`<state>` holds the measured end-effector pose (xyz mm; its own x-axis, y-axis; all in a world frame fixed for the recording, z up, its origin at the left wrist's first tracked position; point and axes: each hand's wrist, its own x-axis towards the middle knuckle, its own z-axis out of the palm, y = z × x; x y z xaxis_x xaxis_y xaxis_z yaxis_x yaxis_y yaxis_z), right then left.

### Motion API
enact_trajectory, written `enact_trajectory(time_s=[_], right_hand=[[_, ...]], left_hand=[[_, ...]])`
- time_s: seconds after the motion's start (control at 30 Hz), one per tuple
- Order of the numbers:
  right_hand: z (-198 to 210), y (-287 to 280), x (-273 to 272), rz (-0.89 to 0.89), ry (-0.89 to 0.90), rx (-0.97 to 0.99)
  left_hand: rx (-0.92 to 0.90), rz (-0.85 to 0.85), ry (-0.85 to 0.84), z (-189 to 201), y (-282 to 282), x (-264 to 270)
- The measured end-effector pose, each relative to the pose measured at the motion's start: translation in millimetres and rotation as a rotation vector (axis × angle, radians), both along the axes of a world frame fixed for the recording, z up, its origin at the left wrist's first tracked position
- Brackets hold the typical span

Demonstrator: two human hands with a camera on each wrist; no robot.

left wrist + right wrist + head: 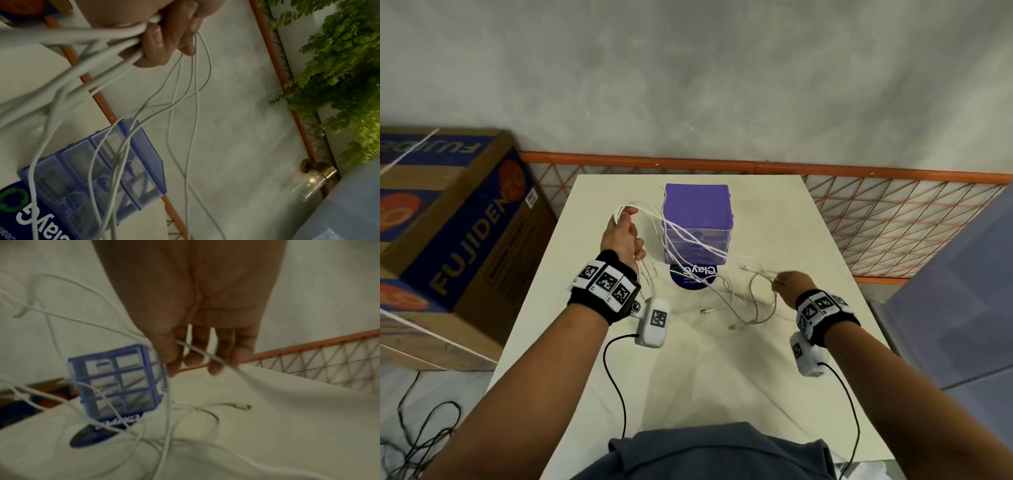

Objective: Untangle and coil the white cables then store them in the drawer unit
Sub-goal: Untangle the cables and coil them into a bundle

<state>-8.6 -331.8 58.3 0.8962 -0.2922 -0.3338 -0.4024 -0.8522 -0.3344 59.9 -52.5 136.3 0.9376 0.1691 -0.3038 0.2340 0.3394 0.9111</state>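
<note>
My left hand (624, 230) is raised with its fingers (153, 40) curled round a bunch of white cables (690, 240), whose strands drape across the front of the purple drawer unit (697, 229) at the far middle of the bench (722, 370). My right hand (792, 281) pinches one strand low beside the loose tangle still lying there. If I pull my hands further apart, the knot may tighten, and the draped strands could drag or tip the light drawer unit.
</note>
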Motion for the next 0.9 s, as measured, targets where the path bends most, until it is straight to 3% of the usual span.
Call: enact_trajectory(time_s=[0.1, 0.23, 0.33, 0.47, 0.53, 0.6, 0.77, 0.9], right_hand=[[-1.6, -0.7, -4.7, -0.038, 0.080, -0.019], [12.4, 7.8, 5.3, -0.112, -0.033, 0.164], [28.9, 25.7, 10.8, -0.073, -0.125, 0.254], [71.1, 63.9, 14.3, 0.268, -0.462, 0.366], [83.8, 82.4, 18.1, 0.463, -0.500, 0.162], [83.8, 94.8, 21.3, 0.550, -0.458, 0.024], [65.8, 85.9, 17.8, 0.411, -0.415, 0.331], [58.5, 67.8, 12.6, 0.339, -0.407, 0.375]], left_hand=[[0.062, -0.033, -0.003, -0.3, 1.0, 0.4], [0.142, -0.131, -0.015, 1.9, -5.9, -1.2], [0.179, -0.239, -0.075, 5.6, -12.5, -6.9], [0.381, -0.489, -0.146, 3.3, -28.1, -17.8], [0.471, -0.622, -0.132, 1.2, -39.5, -26.0], [0.512, -0.713, -0.118, 2.5, -49.4, -33.3], [0.489, -0.762, -0.134, 2.0, -46.2, -32.3], [0.558, -0.819, -0.174, -15.6, -37.7, -27.4]])
